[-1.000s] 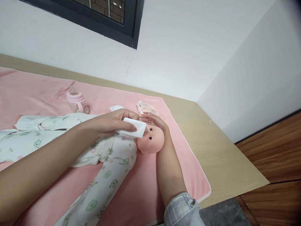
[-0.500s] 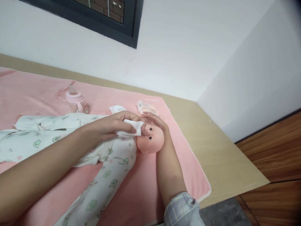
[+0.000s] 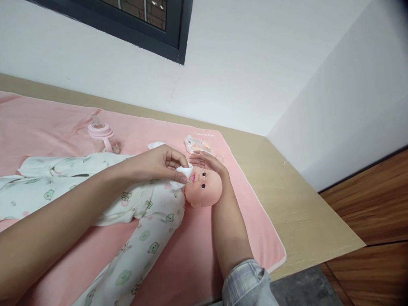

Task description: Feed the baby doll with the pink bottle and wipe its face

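A baby doll (image 3: pixel 210 190) in a white sleepsuit (image 3: pixel 160 201) with green animal prints lies on its back, its bare head toward the right. My left hand (image 3: pixel 166 165) pinches a white wipe (image 3: pixel 185 172) between thumb and fingers, close against the doll's mouth and chin. Around the far side of the head curves my right hand (image 3: pixel 209 161), its fingers stretched out and holding nothing. The right forearm rests beside the crown; whether the palm touches the head I cannot tell.
A pink blanket (image 3: pixel 200 251) covers much of the wooden tabletop (image 3: pixel 303 221). On it stand a pink-lidded baby bottle (image 3: pixel 102 136) and, beyond my right hand, a small clear packet (image 3: pixel 197 145). A white wall (image 3: pixel 228 72) with a dark window frame (image 3: pixel 173 51) rises behind.
My left hand has shifted slightly back from the doll's face, and the wipe is more bunched, so the pink mouth now shows. My right hand stays where it was.
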Available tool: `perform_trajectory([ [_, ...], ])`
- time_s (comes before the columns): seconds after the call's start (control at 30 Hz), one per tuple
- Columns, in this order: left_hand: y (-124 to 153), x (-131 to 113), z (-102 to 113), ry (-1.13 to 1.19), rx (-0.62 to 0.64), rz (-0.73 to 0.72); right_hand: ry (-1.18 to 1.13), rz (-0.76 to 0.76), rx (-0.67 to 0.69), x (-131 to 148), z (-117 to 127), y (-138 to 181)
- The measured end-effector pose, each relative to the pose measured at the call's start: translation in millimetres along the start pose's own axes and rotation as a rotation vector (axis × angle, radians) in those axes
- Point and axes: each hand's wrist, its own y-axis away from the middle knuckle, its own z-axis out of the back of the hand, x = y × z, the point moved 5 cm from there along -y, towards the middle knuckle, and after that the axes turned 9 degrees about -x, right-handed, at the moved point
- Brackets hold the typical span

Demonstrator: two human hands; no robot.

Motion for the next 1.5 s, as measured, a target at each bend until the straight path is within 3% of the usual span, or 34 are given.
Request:
perform_trajectory([
  [0.6, 1, -2, -3, -0.315, -0.055, 0.054, -0.022, 0.006, 0.028, 5, -3, 4],
  [0.8, 3, -12, -5, -0.427, -0.096, -0.026, -0.012, -0.006, 0.020, 5, -3, 5],
  [0.97, 5, -16, -8, -0.519, -0.149, -0.008, -0.023, 0.000, 0.029, 3, -1, 0],
  [1.23, 6, -13, -13, -0.561, -0.087, -0.024, -0.052, 0.002, 0.047, -1, 1, -4],
  [1.5, 7, -13, -19, -0.667, -0.174, 0.063, -0.024, -0.017, 0.052, -1, 1, -4],
])
